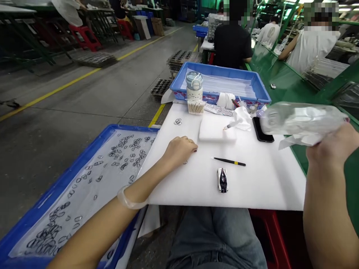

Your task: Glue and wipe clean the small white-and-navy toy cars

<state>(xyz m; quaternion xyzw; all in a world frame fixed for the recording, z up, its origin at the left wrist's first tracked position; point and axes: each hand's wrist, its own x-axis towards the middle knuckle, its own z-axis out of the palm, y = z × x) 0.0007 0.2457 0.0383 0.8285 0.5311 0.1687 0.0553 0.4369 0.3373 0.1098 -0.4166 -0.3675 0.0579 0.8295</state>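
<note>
My left hand [179, 149] rests knuckles-up on the white foam sheet [252, 190], fingers curled over small dark rings that are mostly hidden. My right hand [335, 147] is raised at the right edge, closed round a clear plastic bag [300, 119] holding white material, blurred by motion. Black tweezers [228, 161] with a yellow band lie between the hands. A small toy car [222, 179] sits just below them. A pair of small rings [177, 121] lies further up the sheet.
A blue tray [50, 201] of several small dark rings stands at the left. Another blue tray [221, 71] is behind, with a lidded cup [194, 85], cotton swabs [195, 107], a white pad [215, 129] and a black phone [262, 130] nearby. Seated people work along the green conveyor [283, 84].
</note>
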